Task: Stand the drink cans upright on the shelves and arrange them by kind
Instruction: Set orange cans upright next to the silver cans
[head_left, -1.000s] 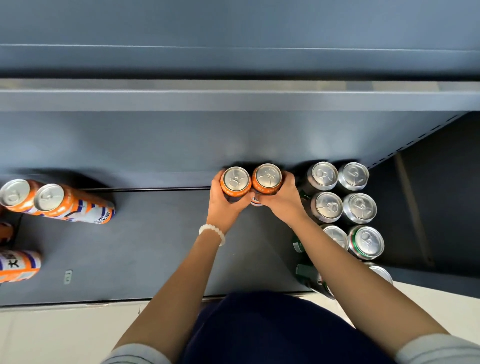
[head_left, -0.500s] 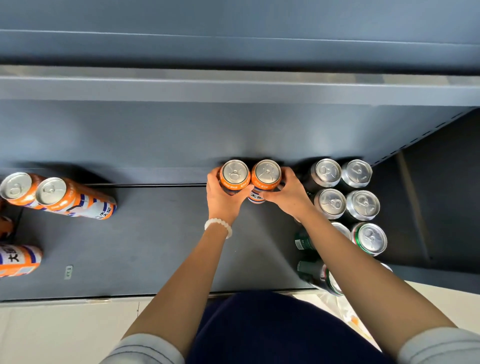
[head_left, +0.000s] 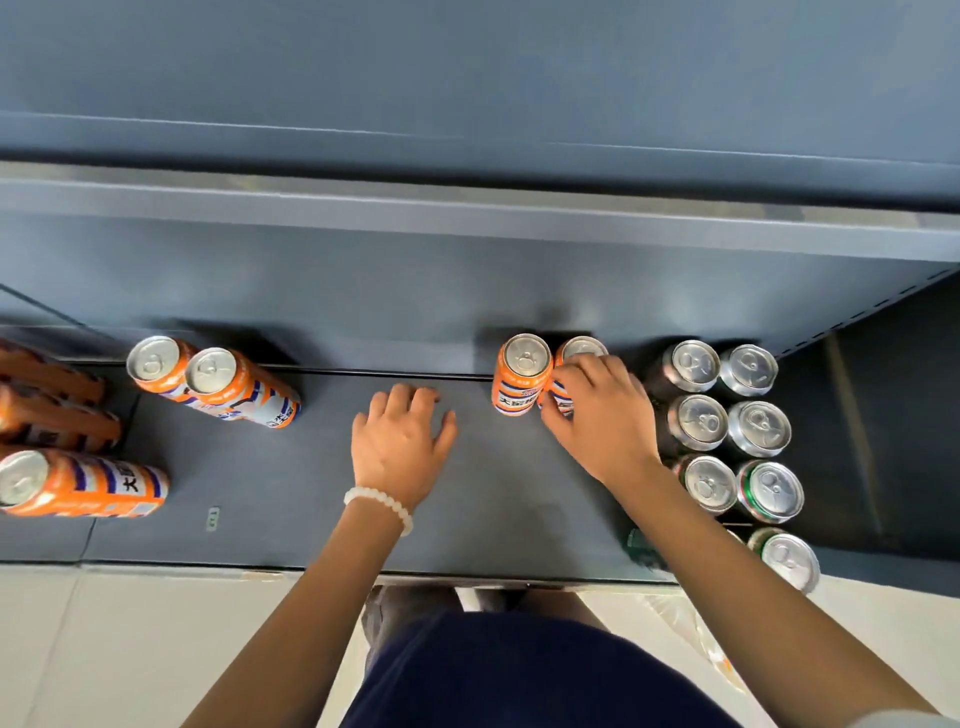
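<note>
- Orange cans stand and lean on a dark blue shelf (head_left: 291, 499), low down by the floor.
- Nearest on the left, one orange can with blue stripes (head_left: 83, 483) shows its silver top, and more orange cans (head_left: 52, 410) sit just behind it at the edge of the view.
- On the right, green and silver cans (head_left: 737, 441) stand up in two neat rows, close together, running from the front of the shelf to the back.
- At the back on the left, two orange cans (head_left: 208, 382) stand side by side, touching.
- At the back in the middle, one orange can (head_left: 522, 376) stands up, and a second orange can (head_left: 571, 371) stands right beside it.
- Left hand (head_left: 402, 441) is over the bare shelf, fingers loose and a bit bent, holding nothing. A white bead bracelet (head_left: 382, 506) is on its wrist.
- Right hand (head_left: 597, 410) has its fingers wrapped over the second orange can, holding it at the top and side.
</note>
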